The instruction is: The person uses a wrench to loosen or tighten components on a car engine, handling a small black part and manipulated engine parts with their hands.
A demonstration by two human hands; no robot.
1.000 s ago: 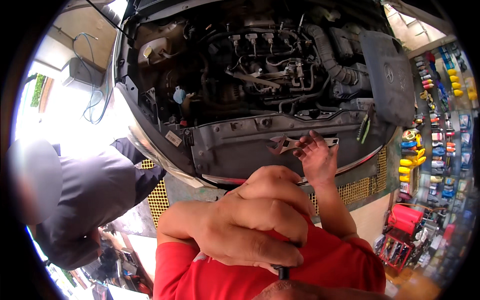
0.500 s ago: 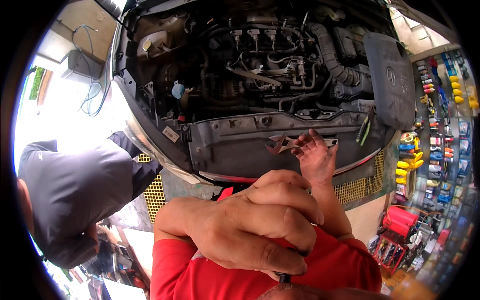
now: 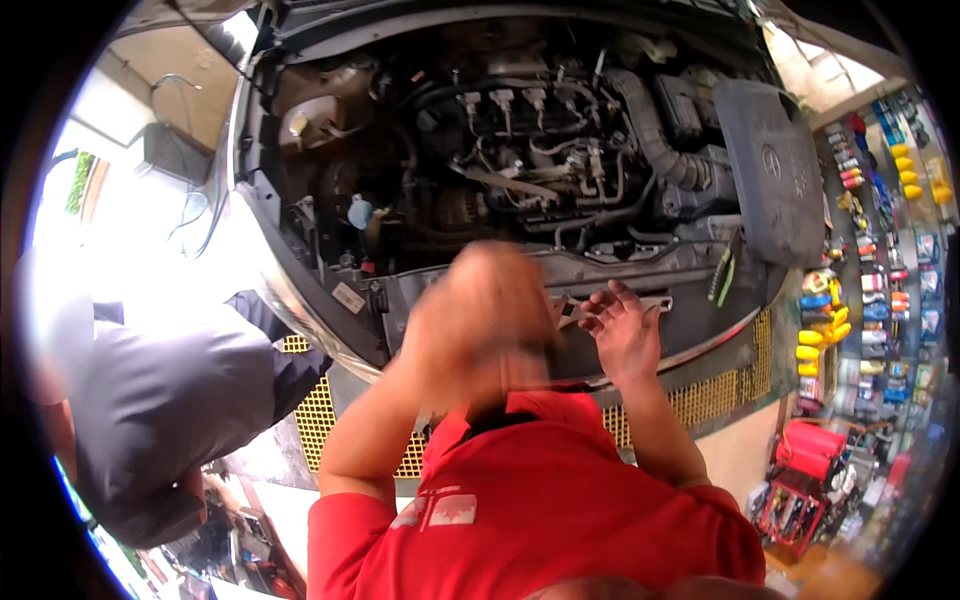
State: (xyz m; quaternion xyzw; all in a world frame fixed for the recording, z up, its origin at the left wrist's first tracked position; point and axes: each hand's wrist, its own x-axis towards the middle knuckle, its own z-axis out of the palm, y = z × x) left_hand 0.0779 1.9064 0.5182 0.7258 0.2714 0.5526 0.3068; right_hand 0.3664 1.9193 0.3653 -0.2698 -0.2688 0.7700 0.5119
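My left hand (image 3: 480,325) is smeared by motion in front of the car's front panel, so its fingers and anything in them cannot be made out. My right hand (image 3: 624,335) is open, palm up with fingers apart, at the panel's edge. Behind its fingers lies an adjustable wrench (image 3: 568,311) on the dark front panel (image 3: 690,312); part of the wrench is hidden by my hands. To the right, green-handled pliers (image 3: 721,276) rest on the panel. Beyond my hands is the uncovered engine (image 3: 545,150).
A dark engine cover (image 3: 768,165) leans at the bay's right side. A person in grey (image 3: 170,400) bends at the left. Shelves of small goods (image 3: 875,290) and a red machine (image 3: 808,445) stand at the right. Yellow grating (image 3: 690,390) lies below the bumper.
My left hand has dropped from close to my head toward the front panel. The view has shifted slightly; my right hand and the wrench stay about where they were.
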